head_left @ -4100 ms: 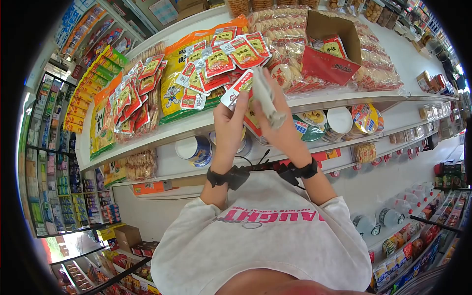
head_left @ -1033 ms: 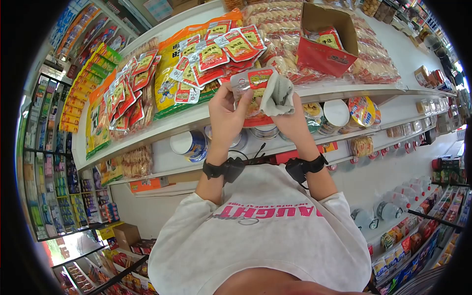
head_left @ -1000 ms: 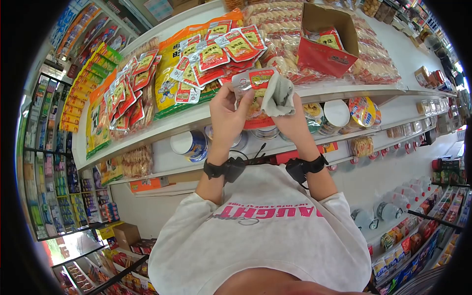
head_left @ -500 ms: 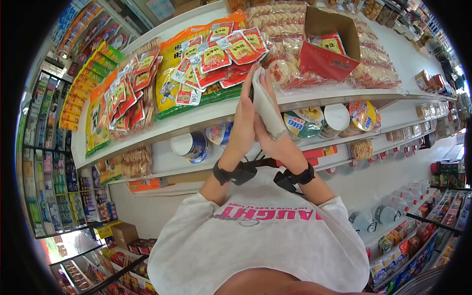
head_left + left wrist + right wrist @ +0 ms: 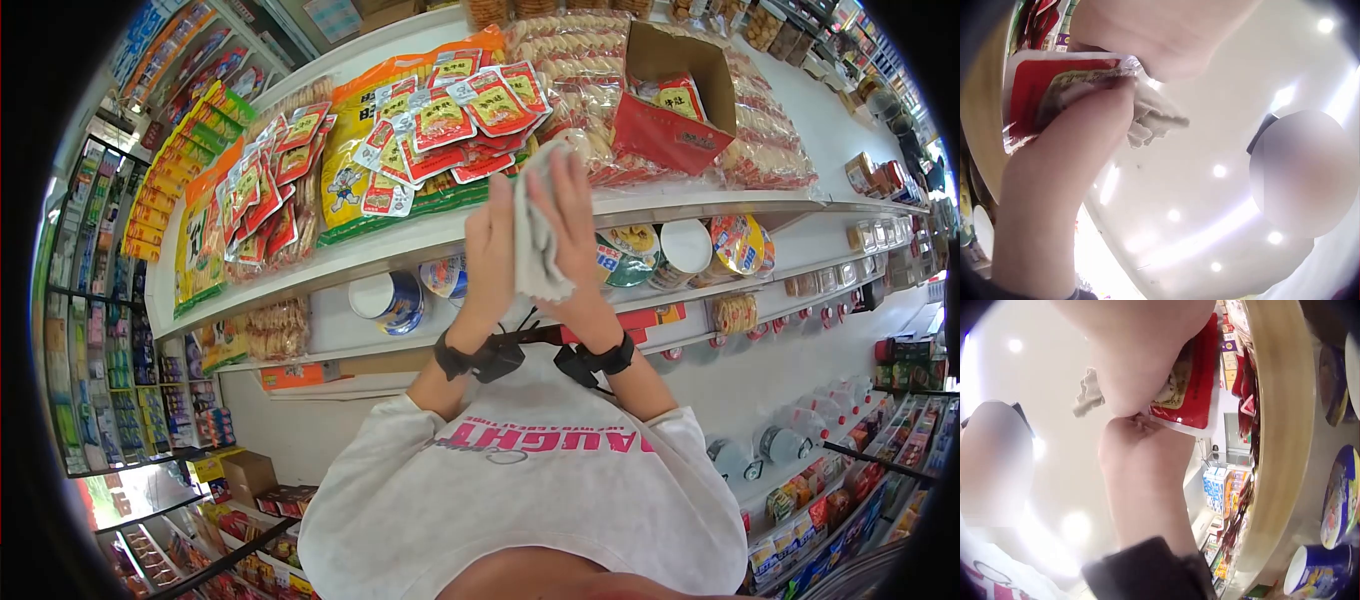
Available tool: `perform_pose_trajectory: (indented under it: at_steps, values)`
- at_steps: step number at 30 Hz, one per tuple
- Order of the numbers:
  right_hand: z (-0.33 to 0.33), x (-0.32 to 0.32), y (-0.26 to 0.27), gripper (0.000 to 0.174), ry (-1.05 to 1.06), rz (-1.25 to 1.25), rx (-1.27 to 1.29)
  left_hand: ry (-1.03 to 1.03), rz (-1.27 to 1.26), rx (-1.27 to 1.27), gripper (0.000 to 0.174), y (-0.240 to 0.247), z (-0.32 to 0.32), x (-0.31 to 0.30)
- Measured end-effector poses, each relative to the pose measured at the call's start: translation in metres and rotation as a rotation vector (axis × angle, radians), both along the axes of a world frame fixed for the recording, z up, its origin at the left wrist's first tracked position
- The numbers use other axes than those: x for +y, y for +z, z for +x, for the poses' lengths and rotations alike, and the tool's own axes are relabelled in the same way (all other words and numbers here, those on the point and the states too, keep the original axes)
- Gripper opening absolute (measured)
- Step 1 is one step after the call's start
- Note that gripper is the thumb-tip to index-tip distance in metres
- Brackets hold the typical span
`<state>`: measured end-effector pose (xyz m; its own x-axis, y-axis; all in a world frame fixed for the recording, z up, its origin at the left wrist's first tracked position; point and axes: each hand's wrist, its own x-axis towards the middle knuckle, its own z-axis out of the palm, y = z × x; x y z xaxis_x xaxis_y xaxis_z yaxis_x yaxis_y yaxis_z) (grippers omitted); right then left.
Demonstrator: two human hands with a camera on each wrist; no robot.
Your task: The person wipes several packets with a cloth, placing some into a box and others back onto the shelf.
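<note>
Standing near, I see a person's two hands brought together over the front of a shop shelf, fingers pointing away from the body. The right hand lies along a crumpled pale grey cloth with its fingers fairly straight, pressing rather than clutching. The left hand comes in from the other side; whether its fingers curl round anything I cannot tell. Pressed between the hands, hidden from above but plain in both wrist views, is a red packet with a pale border. In the right wrist view it juts out toward 1 o'clock.

The step looks like wiping. To do it well, I judge, the left hand should back the packet flat and steady, the cloth should lie spread rather than bunched, and light, even strokes should run out to the edges and corners. Hard squeezing could crease the packet or let it slip.

Outward from the hands, as a clock seen from above: at 11 o'clock, a heap of similar packets lies on a yellow bag; just past 9, a second heap; at 2, a red carton with at least one packet inside. On the lower shelf, a green-sided tub stands near 3 o'clock and a blue one at 8.
</note>
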<state>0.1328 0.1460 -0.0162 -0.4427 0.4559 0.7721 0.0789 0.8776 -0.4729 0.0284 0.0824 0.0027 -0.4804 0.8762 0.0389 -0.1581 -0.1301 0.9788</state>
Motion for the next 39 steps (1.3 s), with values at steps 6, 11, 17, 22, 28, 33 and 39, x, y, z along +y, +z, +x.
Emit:
perform_pose_trajectory:
  at_steps: [6, 11, 17, 22, 28, 33, 39]
  values:
    - [-0.004, 0.010, -0.015, 0.048, 0.068, -0.530, 0.214, 0.110, -0.001, 0.148, 0.054, -0.012, -0.005, 0.004]
    - [0.013, 0.016, -0.010, 0.039, 0.370, -1.239, 0.384, 0.248, 0.128, 0.136, 0.049, 0.007, 0.002, 0.005]
    - [0.015, 0.015, -0.010, 0.039, 0.251, -1.055, 0.298, 0.257, 0.208, 0.265, 0.043, -0.005, -0.012, 0.012]
    - [0.024, 0.023, -0.001, 0.042, -0.003, -0.805, 0.189, 0.254, 0.262, 0.590, 0.046, 0.001, -0.001, 0.007]
    - [0.009, -0.006, 0.018, 0.059, 0.100, -0.118, -0.080, 0.078, 0.154, -0.020, 0.047, -0.007, 0.010, 0.005]
    - [-0.001, 0.003, 0.009, 0.047, 0.131, -0.669, 0.170, 0.113, 0.176, 0.137, 0.026, -0.005, 0.007, -0.001]
    - [0.015, 0.014, -0.018, 0.043, 0.353, -0.859, 0.007, 0.296, 0.233, 0.034, 0.025, 0.005, -0.025, -0.004]
